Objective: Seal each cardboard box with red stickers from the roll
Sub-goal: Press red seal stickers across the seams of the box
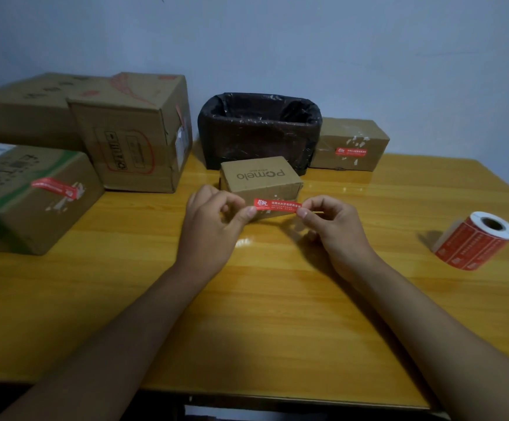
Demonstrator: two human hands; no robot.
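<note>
- While the left hand (217, 220) and right hand (329, 221) each pinch one end, a glossy red sticker (277, 205) stretches flat just in front of the small cardboard box (261, 180).
- "Pomelo" reads upside down on that matte brown box.
- White print on the sticker is too small to read.
- Lying on its side, the sticker roll (475, 240) rests at right on the shiny wooden table (277, 299).
</note>
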